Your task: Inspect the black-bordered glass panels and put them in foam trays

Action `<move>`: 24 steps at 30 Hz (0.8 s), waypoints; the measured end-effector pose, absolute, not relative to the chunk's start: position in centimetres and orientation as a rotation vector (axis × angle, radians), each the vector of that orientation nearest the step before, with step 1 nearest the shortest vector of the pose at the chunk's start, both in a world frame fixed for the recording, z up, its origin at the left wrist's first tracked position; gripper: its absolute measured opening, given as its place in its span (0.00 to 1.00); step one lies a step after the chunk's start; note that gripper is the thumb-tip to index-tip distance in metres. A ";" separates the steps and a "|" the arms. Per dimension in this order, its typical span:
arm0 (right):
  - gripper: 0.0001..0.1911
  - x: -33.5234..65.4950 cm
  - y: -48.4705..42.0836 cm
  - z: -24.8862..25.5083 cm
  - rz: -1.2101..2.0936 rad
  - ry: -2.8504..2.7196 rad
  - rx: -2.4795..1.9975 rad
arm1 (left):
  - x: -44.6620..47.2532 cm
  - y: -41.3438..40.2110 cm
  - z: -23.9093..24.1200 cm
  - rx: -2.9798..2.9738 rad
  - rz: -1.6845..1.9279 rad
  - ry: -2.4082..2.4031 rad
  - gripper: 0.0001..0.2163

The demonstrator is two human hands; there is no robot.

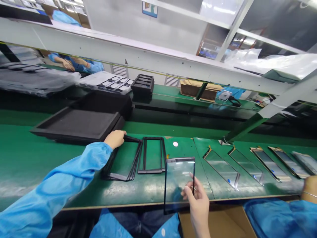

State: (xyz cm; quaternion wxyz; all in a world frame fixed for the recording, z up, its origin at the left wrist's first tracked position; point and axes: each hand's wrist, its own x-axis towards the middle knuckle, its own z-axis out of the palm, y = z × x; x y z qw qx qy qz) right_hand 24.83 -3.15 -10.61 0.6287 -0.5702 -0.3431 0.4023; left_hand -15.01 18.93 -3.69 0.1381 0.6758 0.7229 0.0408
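My right hand (198, 201) pinches the right edge of a clear glass touch panel (177, 185) with a thin black border. The panel is upright, in front of the bench's near edge, and fingers show through it. My left hand (116, 138) is closed at the top corner of a loose stack of thin black frames (135, 162), its fingertips partly hidden. Just right of that stack, more black rectangular frames (139, 155) lie on the green bench (185, 143). A black foam tray (81, 124) stands left of and behind my left hand.
Several glass panels (221, 168) with short flex tails lie slanted along the right side. A co-worker's arm (310, 188) reaches in there. An open cardboard box (223, 221) is below the edge. A green post (245, 127) rises behind; black trays (143, 85) stand farther back.
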 end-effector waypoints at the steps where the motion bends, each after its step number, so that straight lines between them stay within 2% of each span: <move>1: 0.33 24.6 -3.2 -10.6 0.933 -0.774 -1.297 | -15.2 18.6 -2.8 1.938 0.185 2.072 0.14; 3: 0.33 24.2 -3.4 -10.3 0.959 -0.745 -1.275 | -15.5 17.5 -0.7 1.902 0.330 1.995 0.15; 6: 0.34 23.3 -3.8 -9.5 0.985 -0.722 -1.221 | -15.1 14.5 2.2 1.852 0.533 1.822 0.22; 9: 0.35 22.1 -4.0 -9.0 1.032 -0.763 -1.171 | -12.5 10.3 3.4 1.655 0.848 1.566 0.25; 11: 0.34 21.3 -4.1 -8.9 1.076 -0.794 -1.153 | -9.8 7.6 3.0 1.445 1.017 1.388 0.23; 16: 0.34 20.2 -3.8 -9.0 1.144 -0.807 -1.137 | -4.6 3.4 0.9 1.245 1.166 1.213 0.21; 24: 0.33 19.5 -4.4 -8.9 1.114 -0.760 -1.171 | -3.2 2.1 -0.6 1.151 1.261 1.093 0.17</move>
